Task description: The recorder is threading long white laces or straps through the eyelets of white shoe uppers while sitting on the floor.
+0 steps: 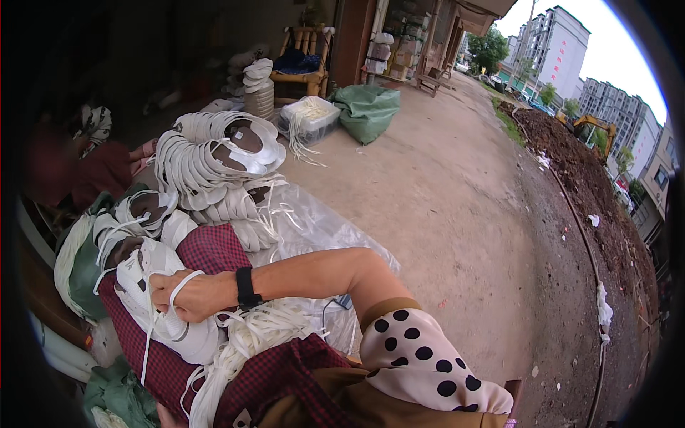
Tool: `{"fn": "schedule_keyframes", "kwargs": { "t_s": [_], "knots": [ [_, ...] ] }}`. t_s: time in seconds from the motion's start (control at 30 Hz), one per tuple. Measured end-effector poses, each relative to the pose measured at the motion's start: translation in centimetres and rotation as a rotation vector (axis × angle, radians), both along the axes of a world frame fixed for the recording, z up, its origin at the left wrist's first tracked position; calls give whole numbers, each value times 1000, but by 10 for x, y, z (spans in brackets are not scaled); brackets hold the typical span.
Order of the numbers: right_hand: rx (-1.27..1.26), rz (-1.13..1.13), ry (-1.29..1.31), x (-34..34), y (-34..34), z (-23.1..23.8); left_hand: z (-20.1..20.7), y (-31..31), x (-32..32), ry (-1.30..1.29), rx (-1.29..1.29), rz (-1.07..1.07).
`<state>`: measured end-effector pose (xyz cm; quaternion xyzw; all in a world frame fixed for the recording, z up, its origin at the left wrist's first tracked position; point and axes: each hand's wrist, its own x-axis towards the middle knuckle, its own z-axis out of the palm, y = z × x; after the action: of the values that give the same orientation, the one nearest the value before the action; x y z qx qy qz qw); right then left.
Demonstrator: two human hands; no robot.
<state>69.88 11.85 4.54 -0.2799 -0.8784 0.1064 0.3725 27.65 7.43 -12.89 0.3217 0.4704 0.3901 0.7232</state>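
Note:
My right hand is closed, pinching a white shoelace that loops over the back of its fingers. It rests over a white shoe, which lies tilted on the dark red checked cloth covering my lap. Beside the shoe, a thick bundle of loose white laces spreads across the cloth. My left hand does not show; a bit of skin at the lower edge is too small to identify. A black band circles my right wrist.
Stacked white shoe uppers stand ahead on a clear plastic sheet. Beyond are a tub of laces, a green sack and a bamboo chair. Another person sits at the left. Concrete paving extends right.

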Motion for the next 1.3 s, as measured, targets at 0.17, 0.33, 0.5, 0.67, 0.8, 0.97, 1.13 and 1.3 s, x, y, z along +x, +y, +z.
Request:
{"fn": "schedule_keyframes", "kwargs": {
  "t_s": [0.17, 0.33, 0.5, 0.67, 0.8, 0.97, 1.13, 1.3],
  "knots": [
    [-16, 5, 13, -2, 0, 0, -2, -3, -4, 49, -18, 10],
    [14, 3, 19, -1, 2, -1, -1, 0, 2, 99, -36, -3],
    [-7, -5, -4, -3, 4, -2, 0, 0, 5, 143, -49, -13],
    [17, 1, 11, -3, 4, -1, 1, 3, 5, 185, -42, -40],
    [9, -20, -31, -3, 4, 0, -3, 5, 2, 229, -23, -70],
    [-4, -15, -25, -4, 3, 1, -17, 11, -19, 332, 62, -164],
    [-29, -20, -40, -4, 1, 6, -30, 16, -50, 591, 624, -509],
    [-41, -3, -83, 4, -7, 14, 6, 23, -33, 578, 21, -309]
  ]
}}
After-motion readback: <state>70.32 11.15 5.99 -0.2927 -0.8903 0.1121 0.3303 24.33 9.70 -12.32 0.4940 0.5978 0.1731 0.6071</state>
